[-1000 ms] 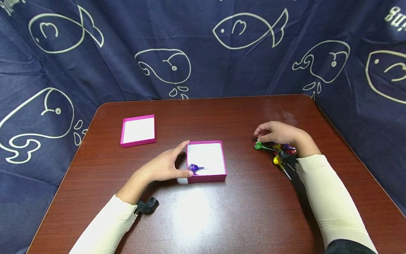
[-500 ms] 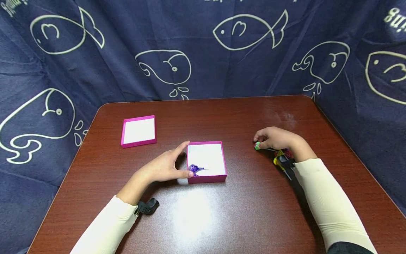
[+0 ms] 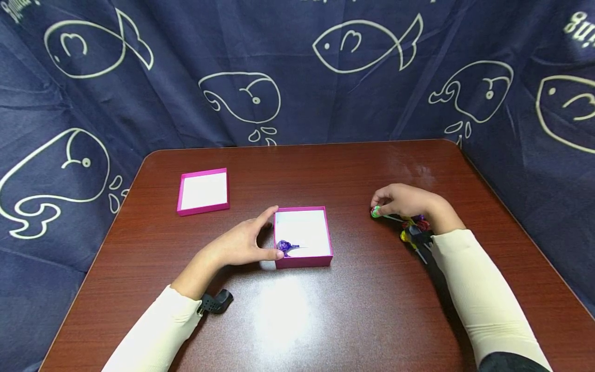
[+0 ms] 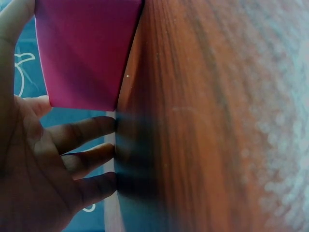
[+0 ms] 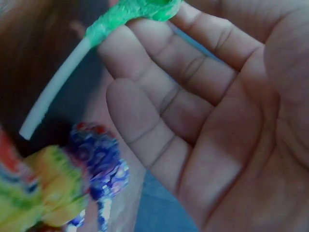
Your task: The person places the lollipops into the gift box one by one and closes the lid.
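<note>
A square pink box (image 3: 304, 262) with a white inside sits mid-table in the head view, a purple lollipop (image 3: 285, 246) lying in its near left corner. My left hand (image 3: 241, 242) holds the box's left side, thumb at the near corner and index finger at the far one. In the left wrist view the pink wall (image 4: 89, 53) stands between them, the other fingers spread below it. To the right, my right hand (image 3: 411, 200) pinches a green lollipop (image 3: 375, 212) by its wrapped head. Its white stick (image 5: 58, 87) points away from the palm in the right wrist view.
Several more lollipops (image 3: 406, 236), yellow, red and purple, lie in a pile under my right wrist. A second shallow pink tray-like piece (image 3: 203, 210) lies at the back left of the brown table (image 3: 353, 310). A dark blue cloth (image 3: 297, 103) with fish drawings hangs behind.
My right hand has come down onto the green lollipop and its fingers have closed on the wrapped head. The left hand and the box have stayed in place.
</note>
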Demonstrator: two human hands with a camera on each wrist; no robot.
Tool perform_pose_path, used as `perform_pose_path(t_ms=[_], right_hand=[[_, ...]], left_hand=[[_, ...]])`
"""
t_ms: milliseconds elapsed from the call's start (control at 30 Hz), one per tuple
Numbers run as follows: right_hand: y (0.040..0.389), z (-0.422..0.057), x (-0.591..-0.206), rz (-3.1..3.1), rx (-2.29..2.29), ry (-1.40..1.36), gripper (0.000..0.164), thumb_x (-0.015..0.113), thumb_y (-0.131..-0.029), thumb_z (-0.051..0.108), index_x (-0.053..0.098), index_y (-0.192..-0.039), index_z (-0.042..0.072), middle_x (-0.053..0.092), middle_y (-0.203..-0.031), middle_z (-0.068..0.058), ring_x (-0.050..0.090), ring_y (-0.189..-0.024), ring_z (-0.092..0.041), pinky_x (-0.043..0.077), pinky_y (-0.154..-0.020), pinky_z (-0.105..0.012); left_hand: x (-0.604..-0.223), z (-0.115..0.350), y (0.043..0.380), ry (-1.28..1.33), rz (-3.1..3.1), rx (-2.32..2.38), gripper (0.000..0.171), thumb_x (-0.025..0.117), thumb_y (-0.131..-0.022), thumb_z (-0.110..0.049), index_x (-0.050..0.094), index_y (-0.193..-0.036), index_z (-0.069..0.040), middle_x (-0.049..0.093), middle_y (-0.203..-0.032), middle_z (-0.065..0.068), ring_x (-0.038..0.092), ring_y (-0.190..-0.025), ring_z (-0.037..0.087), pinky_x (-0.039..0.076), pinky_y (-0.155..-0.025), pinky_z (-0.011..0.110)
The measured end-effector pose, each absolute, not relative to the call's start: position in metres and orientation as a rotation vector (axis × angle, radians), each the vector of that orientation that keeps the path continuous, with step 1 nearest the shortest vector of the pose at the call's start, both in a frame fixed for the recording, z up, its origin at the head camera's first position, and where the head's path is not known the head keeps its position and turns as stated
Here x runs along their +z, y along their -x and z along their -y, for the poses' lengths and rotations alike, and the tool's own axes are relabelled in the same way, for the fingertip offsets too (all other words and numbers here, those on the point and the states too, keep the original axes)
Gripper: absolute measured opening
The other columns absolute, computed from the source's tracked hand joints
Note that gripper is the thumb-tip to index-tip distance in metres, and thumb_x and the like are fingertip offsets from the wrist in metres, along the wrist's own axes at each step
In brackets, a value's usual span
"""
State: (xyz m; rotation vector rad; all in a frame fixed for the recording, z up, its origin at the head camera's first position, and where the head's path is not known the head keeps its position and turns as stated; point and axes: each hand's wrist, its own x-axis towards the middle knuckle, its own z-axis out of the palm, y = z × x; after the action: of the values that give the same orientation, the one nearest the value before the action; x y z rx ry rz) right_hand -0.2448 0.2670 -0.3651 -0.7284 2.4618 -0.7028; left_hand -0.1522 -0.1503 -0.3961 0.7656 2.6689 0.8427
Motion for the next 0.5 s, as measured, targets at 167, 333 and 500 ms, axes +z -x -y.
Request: perform_pose_path(t_ms=[167, 333, 500], right_hand=[[0.247, -0.260, -0.358, -2.442, -0.750, 0.775, 0.004, 0.071, -0.092, 0.014, 0.069, -0.094, 0.011, 0.062, -0.082, 0.001, 0.053, -0.074, -0.013, 0.044, -0.066, -0.028], [0.248, -0.248, -0.350, -2.457, -0.735, 0.825, 0.003, 0.071, -0.092, 0.016, 0.069, -0.094, 0.014, 0.061, -0.080, 0.003, 0.052, -0.071, -0.012, 0.045, -0.063, -0.027], [0.248, -0.231, -0.341, -2.463, -0.740, 0.853, 0.004, 0.070, -0.093, 0.016, 0.069, -0.095, 0.013, 0.060, -0.078, 0.002, 0.052, -0.067, -0.014, 0.046, -0.058, -0.030]], left_hand=[[-0.396, 0.150, 0.152, -0.762, -2.667, 0.846, 0.109, 0.075, -0.078, -0.063, 0.019, -0.159, -0.016, 0.054, -0.139, 0.018, 0.050, -0.130, 0.031, 0.038, -0.108, 0.048], [-0.397, 0.150, 0.153, -0.769, -2.668, 0.843, 0.109, 0.075, -0.078, -0.062, 0.019, -0.159, -0.015, 0.054, -0.140, 0.019, 0.049, -0.131, 0.031, 0.037, -0.109, 0.048], [-0.397, 0.151, 0.153, -0.788, -2.677, 0.842, 0.108, 0.076, -0.079, -0.058, 0.020, -0.159, -0.013, 0.051, -0.143, 0.019, 0.047, -0.133, 0.031, 0.035, -0.110, 0.047]])
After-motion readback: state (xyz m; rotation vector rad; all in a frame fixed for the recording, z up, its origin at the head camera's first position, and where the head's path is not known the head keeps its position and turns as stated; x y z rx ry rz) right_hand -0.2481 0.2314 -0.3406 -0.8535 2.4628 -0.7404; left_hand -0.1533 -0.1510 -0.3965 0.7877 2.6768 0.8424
